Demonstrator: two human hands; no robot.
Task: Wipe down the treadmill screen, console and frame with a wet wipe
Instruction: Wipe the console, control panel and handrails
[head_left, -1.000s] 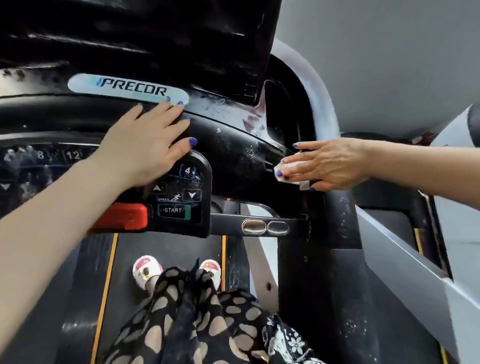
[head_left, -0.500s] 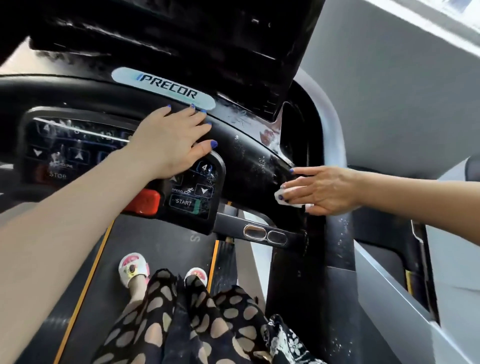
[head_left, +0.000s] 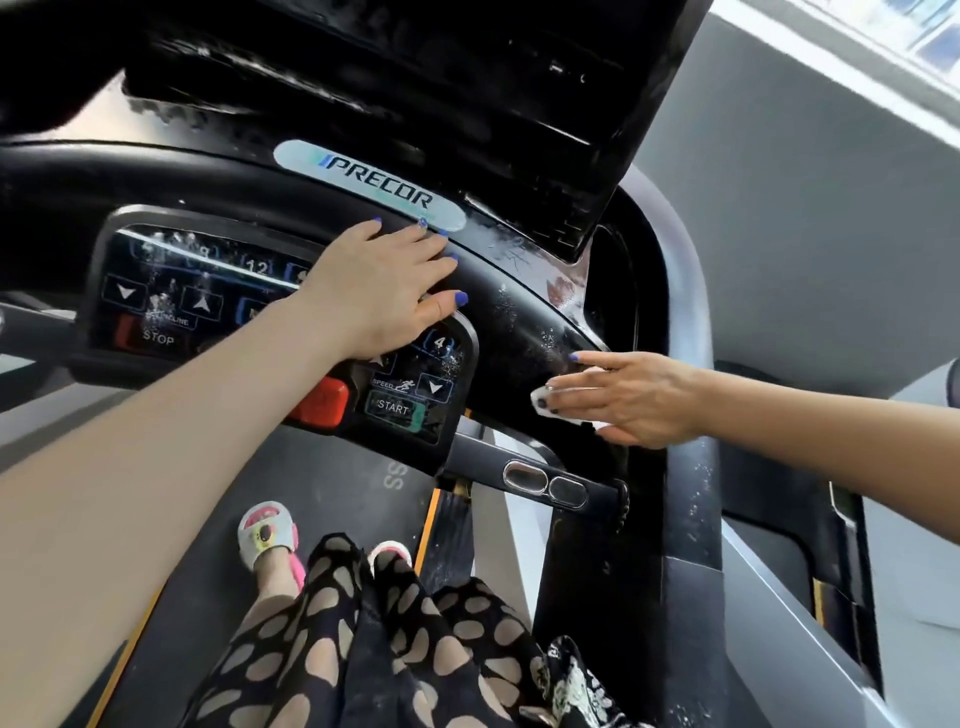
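Progress: console (head_left: 519, 332) shows wet streaks and droplets at 3 o'clock; frame upright (head_left: 685, 467) apparently still to wipe.
Right hand (head_left: 628, 397): flat fingers press the wet wipe (head_left: 540, 402) on the console's right end.
Left hand (head_left: 384, 288): flat, bracing on the console.
Screen (head_left: 415, 78): 12 o'clock, streaked.
Room: grey wall (head_left: 805, 234) behind.

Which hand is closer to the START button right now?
Left. The left hand rests flat on the console just above the START button, its heel on the keypad. The right hand presses the wipe against the frame, off to the button's right.
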